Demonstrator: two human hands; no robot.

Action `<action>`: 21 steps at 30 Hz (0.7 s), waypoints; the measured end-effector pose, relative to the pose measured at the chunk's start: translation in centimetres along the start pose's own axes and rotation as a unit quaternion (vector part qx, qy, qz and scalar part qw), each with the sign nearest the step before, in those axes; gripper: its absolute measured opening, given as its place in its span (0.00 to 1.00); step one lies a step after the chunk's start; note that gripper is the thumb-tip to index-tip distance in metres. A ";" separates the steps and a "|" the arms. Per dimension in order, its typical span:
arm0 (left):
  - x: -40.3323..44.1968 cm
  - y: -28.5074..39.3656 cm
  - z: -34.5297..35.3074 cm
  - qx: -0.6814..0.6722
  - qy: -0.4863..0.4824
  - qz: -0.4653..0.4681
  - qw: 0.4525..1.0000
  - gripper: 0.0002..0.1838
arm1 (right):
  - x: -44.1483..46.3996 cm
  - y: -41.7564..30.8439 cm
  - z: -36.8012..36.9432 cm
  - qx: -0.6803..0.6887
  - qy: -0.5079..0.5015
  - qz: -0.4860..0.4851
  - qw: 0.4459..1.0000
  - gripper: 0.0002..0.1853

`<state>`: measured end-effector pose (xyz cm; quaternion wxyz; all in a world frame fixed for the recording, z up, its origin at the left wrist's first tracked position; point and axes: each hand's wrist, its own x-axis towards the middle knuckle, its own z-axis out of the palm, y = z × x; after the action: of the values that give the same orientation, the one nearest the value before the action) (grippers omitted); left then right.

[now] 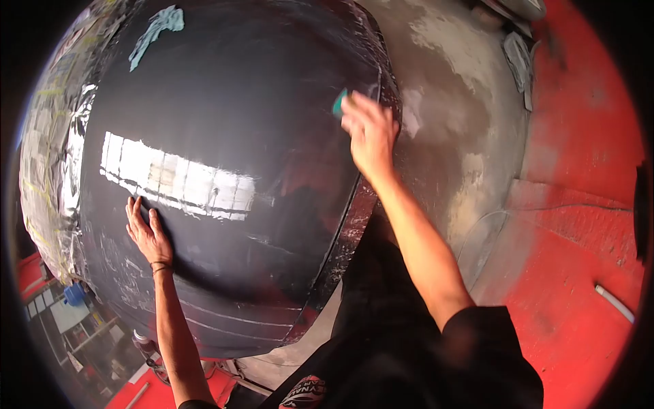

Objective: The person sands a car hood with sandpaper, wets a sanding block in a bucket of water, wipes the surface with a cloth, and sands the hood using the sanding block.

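Note:
A large glossy dark panel (pixel 225 102) with a bright window reflection lies in front of me. My left hand (pixel 148 232) rests on it with spread fingers, just below the reflection, and holds nothing. Near the panel's right edge, my right hand (pixel 370 129) is slightly blurred, its fingers closed on a small green pad (pixel 339 102). The pad is mostly hidden by the fingers and appears to touch the surface. A light blue cloth (pixel 158 33) lies crumpled on the upper left of the panel.
Plastic sheeting (pixel 51 157) covers the area along the left side. The floor on the right is grey and red (pixel 579 150), with a thin cable and a pale tube (pixel 613 302) on it. Shelving with a blue item (pixel 74 294) stands at the lower left.

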<state>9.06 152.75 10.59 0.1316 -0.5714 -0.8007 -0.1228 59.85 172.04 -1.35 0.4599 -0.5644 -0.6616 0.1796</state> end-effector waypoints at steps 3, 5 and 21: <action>-0.1 0.2 -0.1 0.008 -0.006 -0.010 1.000 0.29 | -10.3 -4.6 -1.6 0.057 -0.102 -0.099 0.988 0.20; -0.2 0.6 -0.2 -0.007 0.005 -0.006 1.000 0.28 | -10.8 -5.6 -1.7 0.016 -0.136 -0.129 0.982 0.19; -0.3 1.9 -0.2 0.022 0.029 -0.037 0.999 0.27 | -3.3 -11.3 3.4 -0.028 -0.206 -0.309 0.928 0.23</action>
<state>10.94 153.01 10.72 0.1624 -0.5344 -0.8198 -0.1265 50.28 166.59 4.14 0.3306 -0.2951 -0.8881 0.1222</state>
